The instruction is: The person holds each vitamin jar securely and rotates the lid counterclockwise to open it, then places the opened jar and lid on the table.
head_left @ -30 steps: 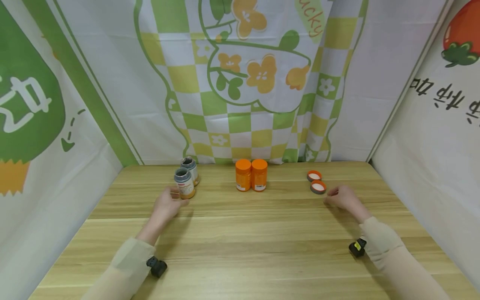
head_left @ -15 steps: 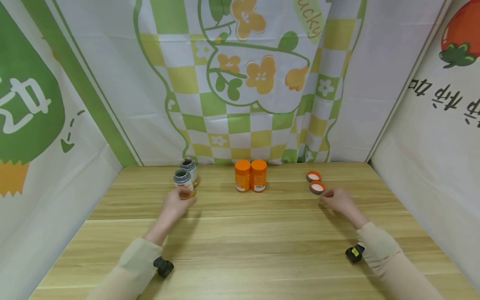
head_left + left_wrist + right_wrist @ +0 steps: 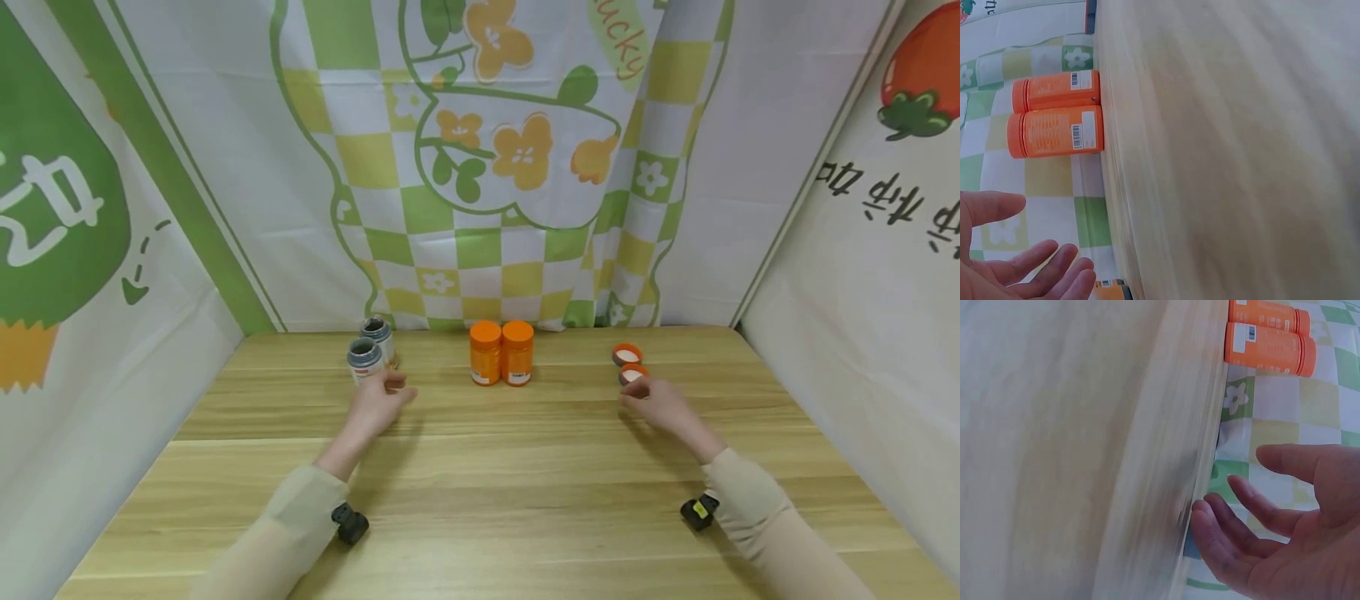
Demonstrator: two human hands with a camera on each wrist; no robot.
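Two orange bottles with orange caps stand side by side at the back middle of the wooden table. To their left are two lidless grey-necked jars with pale labels. My left hand hovers in front of the nearer jar and hides its lower part; its fingers are spread and hold nothing. Two orange-rimmed lids lie with their white insides up at the right. My right hand is just in front of the nearer lid and partly covers it, its fingers relaxed and holding nothing.
The wooden table reaches back to a checked curtain. White printed cloth walls close in both sides. Black wrist cameras are strapped at both sleeves.
My left hand has moved right, away from the nearer jar's left side to its front right. The right hand has drifted slightly left, past the nearer lid. Bottles, jars and lids stay put.
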